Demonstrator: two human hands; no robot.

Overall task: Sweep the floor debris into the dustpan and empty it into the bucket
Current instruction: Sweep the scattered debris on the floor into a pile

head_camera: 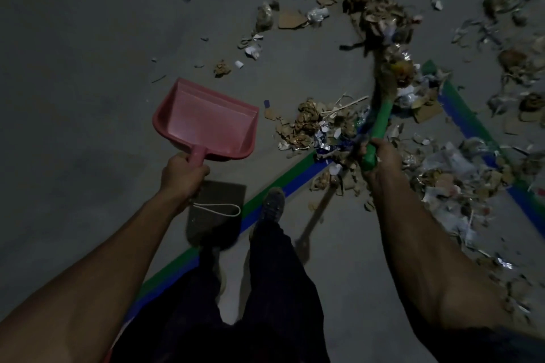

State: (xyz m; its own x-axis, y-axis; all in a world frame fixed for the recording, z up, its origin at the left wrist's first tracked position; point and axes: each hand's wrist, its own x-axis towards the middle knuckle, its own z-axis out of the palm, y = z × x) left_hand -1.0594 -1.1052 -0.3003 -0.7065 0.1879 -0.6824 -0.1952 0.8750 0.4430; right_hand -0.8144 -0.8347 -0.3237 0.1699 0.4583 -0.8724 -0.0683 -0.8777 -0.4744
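Observation:
A pink dustpan (206, 121) hangs above the grey floor, its tray bare inside. My left hand (181, 175) grips its handle, and a white cord loop (216, 209) dangles below that hand. My right hand (380, 158) grips the green handle of a broom (382, 118). The brown bristles (389, 68) point away from me and are blurred, over the debris. Debris (309, 124) of crumpled paper, cardboard scraps and foil lies in a heap between dustpan and broom. No bucket is in view.
More debris (460, 183) spreads over the right side of the floor, up to the far edge. Green and blue tape stripes (265, 191) cross the floor at an angle. My foot in a dark shoe (272, 205) stands on the stripe. The floor at left (73, 82) is bare.

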